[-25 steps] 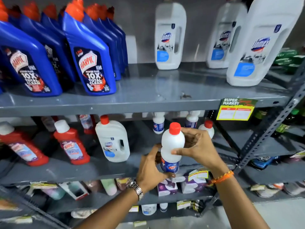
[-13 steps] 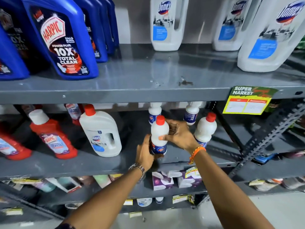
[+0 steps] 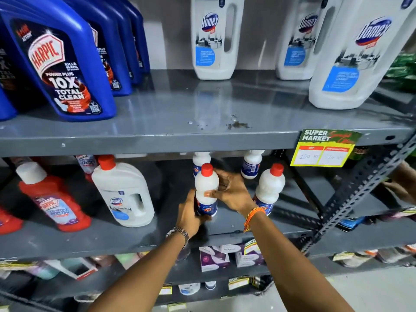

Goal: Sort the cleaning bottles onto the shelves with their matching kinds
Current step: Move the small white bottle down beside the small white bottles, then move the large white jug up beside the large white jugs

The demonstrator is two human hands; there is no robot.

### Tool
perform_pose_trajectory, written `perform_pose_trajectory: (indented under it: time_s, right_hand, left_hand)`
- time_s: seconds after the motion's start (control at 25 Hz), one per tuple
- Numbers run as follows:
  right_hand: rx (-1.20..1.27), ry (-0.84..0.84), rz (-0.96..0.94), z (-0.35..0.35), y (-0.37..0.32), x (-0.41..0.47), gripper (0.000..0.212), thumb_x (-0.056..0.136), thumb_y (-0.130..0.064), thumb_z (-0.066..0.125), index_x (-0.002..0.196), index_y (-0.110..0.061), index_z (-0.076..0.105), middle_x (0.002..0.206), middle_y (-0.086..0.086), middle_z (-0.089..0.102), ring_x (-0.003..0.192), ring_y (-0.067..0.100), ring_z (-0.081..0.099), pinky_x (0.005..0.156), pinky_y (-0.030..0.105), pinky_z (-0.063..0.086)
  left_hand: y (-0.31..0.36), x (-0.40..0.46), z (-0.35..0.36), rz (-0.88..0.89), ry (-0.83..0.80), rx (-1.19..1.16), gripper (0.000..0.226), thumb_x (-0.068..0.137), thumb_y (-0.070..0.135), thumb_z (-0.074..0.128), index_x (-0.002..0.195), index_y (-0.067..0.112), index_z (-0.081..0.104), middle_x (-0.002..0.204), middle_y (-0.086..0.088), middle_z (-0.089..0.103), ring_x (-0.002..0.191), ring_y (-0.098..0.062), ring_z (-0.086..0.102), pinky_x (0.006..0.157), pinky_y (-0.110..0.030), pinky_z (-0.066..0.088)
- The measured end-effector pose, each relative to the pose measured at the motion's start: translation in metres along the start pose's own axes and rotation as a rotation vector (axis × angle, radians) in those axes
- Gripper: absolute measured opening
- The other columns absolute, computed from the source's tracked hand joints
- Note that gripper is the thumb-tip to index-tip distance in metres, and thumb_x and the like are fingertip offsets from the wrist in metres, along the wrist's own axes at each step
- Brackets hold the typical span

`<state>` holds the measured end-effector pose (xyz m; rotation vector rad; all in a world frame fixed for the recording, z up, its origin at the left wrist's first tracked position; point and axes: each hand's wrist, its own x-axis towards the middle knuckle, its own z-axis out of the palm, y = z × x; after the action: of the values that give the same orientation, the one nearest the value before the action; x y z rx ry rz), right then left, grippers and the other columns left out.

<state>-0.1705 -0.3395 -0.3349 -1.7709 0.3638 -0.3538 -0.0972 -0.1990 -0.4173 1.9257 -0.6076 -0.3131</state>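
A small white bottle with a red cap (image 3: 206,186) stands upright on the middle shelf (image 3: 225,240). My left hand (image 3: 189,213) wraps its base and my right hand (image 3: 229,192) grips its body from the right. A matching red-capped white bottle (image 3: 270,185) stands just to the right, and two more of the same kind (image 3: 251,165) sit behind. A white Domex jug with a red cap (image 3: 123,192) stands to the left, beside red Harpic bottles (image 3: 49,197).
On the top shelf (image 3: 180,138) stand blue Harpic bottles (image 3: 60,64) at the left and large white Domex jugs (image 3: 213,39) at the right. A yellow price tag (image 3: 322,149) hangs from its edge. Boxes (image 3: 213,257) fill the lower shelf. A slanted metal brace (image 3: 360,190) crosses at the right.
Both hands carried the small white bottle forward from in front of the shelf onto the middle shelf, beside the matching bottles. The view moved closer to the shelves.
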Motion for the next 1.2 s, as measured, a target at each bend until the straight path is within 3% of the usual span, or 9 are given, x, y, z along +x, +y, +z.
perform_pose_trajectory:
  time_s: [0.24,0.44,0.52,0.64,0.76,0.84,0.96,1.04,1.2]
  right_hand:
    - [0.009,0.001,0.017,0.003,-0.003,-0.002,0.073,0.069,0.004,0.085,0.134,-0.013,0.058,0.127,0.002,0.067,0.106,0.005,0.069,0.099,0.031,0.057]
    - [-0.019,0.142,-0.047,0.009,-0.013,-0.023,0.084,0.069,-0.002,0.087,0.144,-0.008,0.049,0.145,0.002,0.056,0.135,0.022,0.055,0.110,0.033,0.047]
    - [-0.197,0.316,-0.226,0.022,-0.020,-0.039,0.080,0.071,-0.012,0.088,0.143,-0.011,0.053,0.151,0.004,0.051,0.140,0.016,0.049,0.115,0.027,0.041]
    - [-0.331,0.525,-0.526,0.057,-0.034,-0.058,0.052,0.079,-0.010,0.082,0.128,-0.007,0.065,0.142,0.003,0.058,0.133,0.017,0.054,0.114,0.027,0.041]
    - [-0.285,0.314,-0.556,0.107,-0.043,-0.047,0.048,0.081,-0.009,0.080,0.127,-0.007,0.066,0.139,0.008,0.062,0.130,0.020,0.059,0.112,0.037,0.046]
    - [-0.192,0.097,-0.422,0.133,-0.047,-0.032,0.059,0.082,-0.015,0.080,0.136,-0.010,0.058,0.145,0.009,0.058,0.135,0.019,0.055,0.113,0.042,0.046]
    - [-0.081,-0.106,-0.237,0.154,-0.050,-0.008,0.071,0.085,-0.011,0.077,0.147,-0.008,0.043,0.154,0.008,0.047,0.142,0.016,0.044,0.119,0.036,0.037]
    - [-0.071,-0.169,-0.186,0.163,-0.050,0.009,0.073,0.085,-0.013,0.076,0.149,-0.012,0.040,0.155,0.007,0.046,0.142,0.016,0.044,0.118,0.037,0.037]
    - [-0.058,-0.219,-0.149,0.174,-0.051,0.033,0.062,0.086,-0.013,0.075,0.141,-0.008,0.047,0.140,0.012,0.060,0.131,0.027,0.058,0.111,0.048,0.047]
  left_hand:
    - [-0.001,0.001,-0.006,-0.008,-0.051,0.092,0.082,0.067,0.006,0.090,0.133,0.019,0.045,0.104,-0.004,0.064,0.094,-0.019,0.061,0.095,-0.043,0.055]
    - [-0.006,-0.027,-0.033,0.002,-0.010,0.117,0.102,0.072,0.021,0.090,0.154,0.021,0.031,0.133,-0.005,0.070,0.120,-0.020,0.067,0.101,-0.035,0.054]
    - [-0.024,-0.046,-0.061,-0.014,0.087,0.106,0.084,0.074,0.023,0.088,0.145,0.021,0.043,0.124,-0.003,0.074,0.115,-0.018,0.069,0.101,-0.040,0.055]
    - [-0.052,-0.069,-0.108,-0.004,0.277,0.091,0.047,0.075,0.011,0.086,0.113,0.022,0.060,0.089,0.001,0.076,0.084,-0.015,0.072,0.082,-0.045,0.061]
    - [-0.076,-0.083,-0.159,-0.110,0.454,0.110,0.043,0.068,0.006,0.088,0.095,0.019,0.058,0.078,-0.001,0.067,0.072,-0.018,0.065,0.074,-0.049,0.060]
    - [-0.094,-0.078,-0.183,-0.182,0.481,0.126,0.059,0.062,0.011,0.093,0.104,0.023,0.053,0.097,-0.008,0.067,0.089,-0.025,0.066,0.085,-0.051,0.059]
    - [-0.118,-0.058,-0.203,-0.215,0.326,0.072,0.091,0.058,0.008,0.096,0.135,0.013,0.047,0.137,-0.017,0.055,0.128,-0.031,0.056,0.110,-0.053,0.049]
    - [-0.128,-0.042,-0.212,-0.214,0.235,0.006,0.109,0.055,0.006,0.095,0.146,0.014,0.036,0.149,-0.017,0.048,0.138,-0.029,0.048,0.118,-0.051,0.041]
    - [-0.126,-0.021,-0.222,-0.136,0.111,-0.037,0.103,0.049,0.011,0.096,0.136,0.024,0.041,0.135,-0.001,0.063,0.128,-0.020,0.059,0.109,-0.044,0.050]
